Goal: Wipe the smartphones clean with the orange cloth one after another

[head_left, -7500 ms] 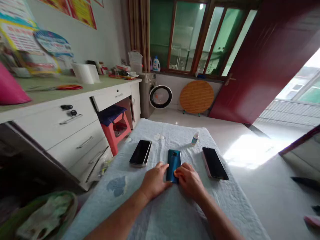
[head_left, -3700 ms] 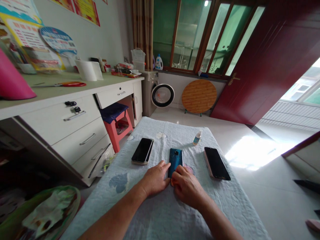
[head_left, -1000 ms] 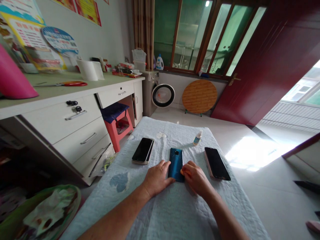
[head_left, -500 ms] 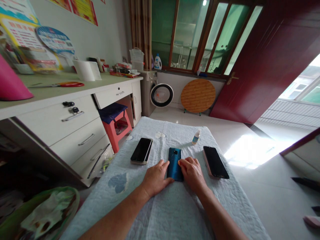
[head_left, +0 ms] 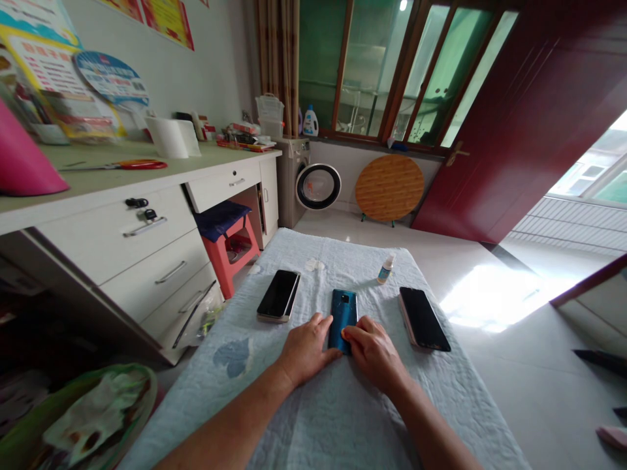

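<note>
A pale blue quilted cloth (head_left: 318,418) covers the surface under both bare forearms, and a green-rimmed basket (head_left: 151,386) with crumpled white material inside sits off its left edge. The left hand (head_left: 302,352) lies against the blue smartphone (head_left: 344,312), forefinger at its left edge and thumb at its bottom edge, the two spread apart rather than closed round it. The right hand (head_left: 377,352) has thumb and fingers pinched together on a small orange item (head_left: 345,333), mostly hidden, which meets the phone's lower back; what it is cannot be told.

The phone lies flat on the cloth between the hands, back up. Its back is glossy, deep teal-blue and brighter in streaks, with a dark camera module near the top centre and a pale rim along the upper right side.

To the right lies a black-screened phone with a pinkish side (head_left: 424,318); to the left, a black-screened phone with silvery edges (head_left: 279,294). Farther off, a small white-capped bottle (head_left: 385,269) stands on the cloth. Beyond are a coral plastic stool (head_left: 226,271), an open-doored front-loading washing machine (head_left: 289,183) and a round wooden tabletop (head_left: 390,189).
</note>
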The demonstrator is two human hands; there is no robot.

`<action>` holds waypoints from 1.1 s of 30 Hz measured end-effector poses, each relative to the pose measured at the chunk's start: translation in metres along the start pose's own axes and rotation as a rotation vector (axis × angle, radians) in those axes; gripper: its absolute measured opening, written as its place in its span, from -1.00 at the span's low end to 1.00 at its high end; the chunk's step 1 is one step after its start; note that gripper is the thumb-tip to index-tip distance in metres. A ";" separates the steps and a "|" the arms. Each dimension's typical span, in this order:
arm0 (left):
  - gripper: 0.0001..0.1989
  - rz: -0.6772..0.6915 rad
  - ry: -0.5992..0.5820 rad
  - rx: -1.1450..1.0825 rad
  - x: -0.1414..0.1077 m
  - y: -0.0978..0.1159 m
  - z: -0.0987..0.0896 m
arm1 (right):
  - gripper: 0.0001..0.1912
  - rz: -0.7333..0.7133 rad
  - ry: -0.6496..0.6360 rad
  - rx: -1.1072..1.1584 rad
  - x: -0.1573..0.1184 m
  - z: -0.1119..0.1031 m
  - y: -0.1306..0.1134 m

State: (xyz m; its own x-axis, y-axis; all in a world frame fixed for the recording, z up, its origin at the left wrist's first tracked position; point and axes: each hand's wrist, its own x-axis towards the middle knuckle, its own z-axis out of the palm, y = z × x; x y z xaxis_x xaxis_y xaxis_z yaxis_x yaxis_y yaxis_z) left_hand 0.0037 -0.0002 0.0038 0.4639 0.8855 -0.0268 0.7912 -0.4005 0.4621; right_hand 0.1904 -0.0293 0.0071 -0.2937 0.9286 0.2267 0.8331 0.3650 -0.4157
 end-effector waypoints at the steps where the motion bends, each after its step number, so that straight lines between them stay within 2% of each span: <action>1: -0.41 0.000 0.002 -0.005 0.000 0.000 0.000 | -0.77 -0.021 -0.009 0.009 -0.001 0.000 -0.001; 6: -0.44 -0.006 -0.007 -0.017 -0.001 0.001 -0.002 | -0.75 -0.034 -0.012 0.022 0.001 0.004 -0.001; 18: -0.42 0.004 0.017 0.016 0.001 0.000 0.000 | -0.74 0.095 0.113 -0.064 0.011 0.012 0.014; 33: -0.42 0.000 0.007 -0.028 0.000 -0.002 0.001 | -0.75 -0.005 0.045 -0.051 0.006 0.012 0.010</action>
State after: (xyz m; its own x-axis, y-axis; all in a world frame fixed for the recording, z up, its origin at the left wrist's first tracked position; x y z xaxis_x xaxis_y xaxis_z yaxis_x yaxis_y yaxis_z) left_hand 0.0020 0.0002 0.0016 0.4610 0.8872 -0.0202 0.7797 -0.3941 0.4866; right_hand 0.1916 -0.0193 -0.0066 -0.2774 0.9224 0.2689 0.8548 0.3647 -0.3692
